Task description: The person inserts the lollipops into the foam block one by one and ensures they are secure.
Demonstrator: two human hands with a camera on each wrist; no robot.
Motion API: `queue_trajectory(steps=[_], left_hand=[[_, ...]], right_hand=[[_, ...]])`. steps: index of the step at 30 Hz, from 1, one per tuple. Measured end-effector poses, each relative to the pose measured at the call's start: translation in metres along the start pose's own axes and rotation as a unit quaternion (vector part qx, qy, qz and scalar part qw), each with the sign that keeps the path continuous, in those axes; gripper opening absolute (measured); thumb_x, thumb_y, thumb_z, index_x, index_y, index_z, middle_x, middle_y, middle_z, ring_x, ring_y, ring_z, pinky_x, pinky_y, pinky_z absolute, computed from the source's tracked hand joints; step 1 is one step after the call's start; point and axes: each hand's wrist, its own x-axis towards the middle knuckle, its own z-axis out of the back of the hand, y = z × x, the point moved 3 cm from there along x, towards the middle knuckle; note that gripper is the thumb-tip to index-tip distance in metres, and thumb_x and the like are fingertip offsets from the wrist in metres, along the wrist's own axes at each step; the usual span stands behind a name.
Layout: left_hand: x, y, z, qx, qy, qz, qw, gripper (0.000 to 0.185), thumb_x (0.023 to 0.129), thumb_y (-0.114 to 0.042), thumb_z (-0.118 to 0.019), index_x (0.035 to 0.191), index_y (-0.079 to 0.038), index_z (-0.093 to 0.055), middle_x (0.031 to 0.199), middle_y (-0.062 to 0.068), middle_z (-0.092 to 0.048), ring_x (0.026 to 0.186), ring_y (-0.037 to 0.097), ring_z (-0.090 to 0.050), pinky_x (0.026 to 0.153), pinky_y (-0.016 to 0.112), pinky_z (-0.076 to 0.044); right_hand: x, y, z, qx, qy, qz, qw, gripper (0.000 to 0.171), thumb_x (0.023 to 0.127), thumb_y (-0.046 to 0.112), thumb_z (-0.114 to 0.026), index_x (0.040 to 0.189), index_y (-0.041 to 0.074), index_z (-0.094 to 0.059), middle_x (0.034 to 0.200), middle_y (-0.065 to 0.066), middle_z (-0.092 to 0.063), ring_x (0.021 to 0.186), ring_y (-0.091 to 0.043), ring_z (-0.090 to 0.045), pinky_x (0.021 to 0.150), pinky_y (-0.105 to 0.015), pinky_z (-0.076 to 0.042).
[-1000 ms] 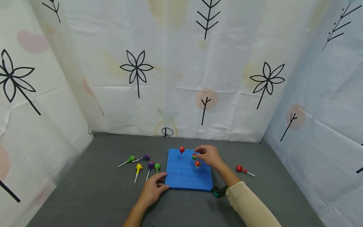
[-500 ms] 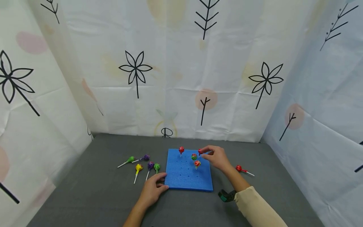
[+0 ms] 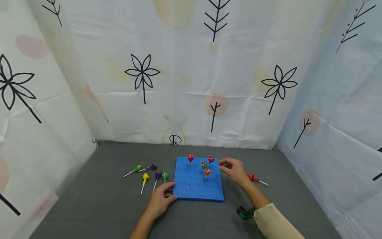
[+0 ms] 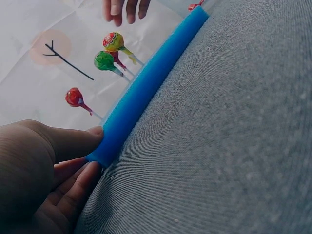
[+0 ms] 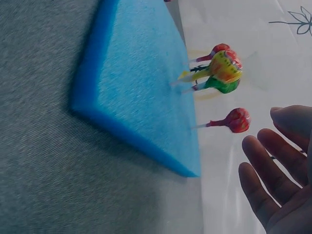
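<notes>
Low passage: from the front, between the forearms, over the board's point(image 3: 198, 194) near half. Obstructions: four upright lollipops point(image 3: 207, 172) toward the far side; left hand point(image 3: 160, 200) at left edge, loose lollipops point(image 3: 146, 177) beyond; right hand point(image 3: 234, 170) just off right edge.

Ten lollipops point(image 3: 146, 176), one blue foam board point(image 3: 191, 192), two hands point(image 3: 160, 199).
</notes>
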Motion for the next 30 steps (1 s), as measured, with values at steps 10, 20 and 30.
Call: queue_trajectory(steps=[10, 20, 30], left_hand=[[0.0, -0.001, 0.0, -0.003, 0.0, 0.001, 1.0, 0.047, 0.079, 0.001, -0.078, 0.122, 0.002, -0.062, 0.11, 0.017, -0.063, 0.084, 0.019, -0.067, 0.071, 0.024, -0.054], [0.0, -0.001, 0.0, -0.003, 0.003, 0.002, 1.0, 0.047, 0.079, 0.0, -0.078, 0.123, 0.002, -0.062, 0.11, 0.017, -0.063, 0.084, 0.019, -0.067, 0.071, 0.026, -0.055], [0.0, 0.0, 0.0, -0.006, 0.006, 0.008, 0.9999, 0.047, 0.079, -0.001, -0.078, 0.123, 0.002, -0.062, 0.112, 0.017, -0.063, 0.084, 0.019, -0.067, 0.071, 0.026, -0.055]], right_hand=[[-0.014, -0.021, 0.001, -0.04, -0.035, -0.003, 0.999, 0.013, 0.084, 0.004, -0.075, 0.096, 0.003, -0.072, 0.088, -0.001, -0.069, 0.077, -0.018, -0.063, 0.067, -0.03, -0.053], [-0.02, -0.031, 0.004, -0.102, -0.042, 0.03, 0.993, 0.015, 0.081, 0.003, -0.077, 0.094, 0.006, -0.072, 0.093, -0.005, -0.069, 0.089, -0.027, -0.064, 0.079, -0.048, -0.052], [-0.022, -0.047, 0.01, -0.156, -0.022, 0.004, 0.987, 0.018, 0.081, 0.007, -0.078, 0.098, 0.008, -0.072, 0.101, -0.008, -0.068, 0.098, -0.031, -0.061, 0.085, -0.051, -0.048]])
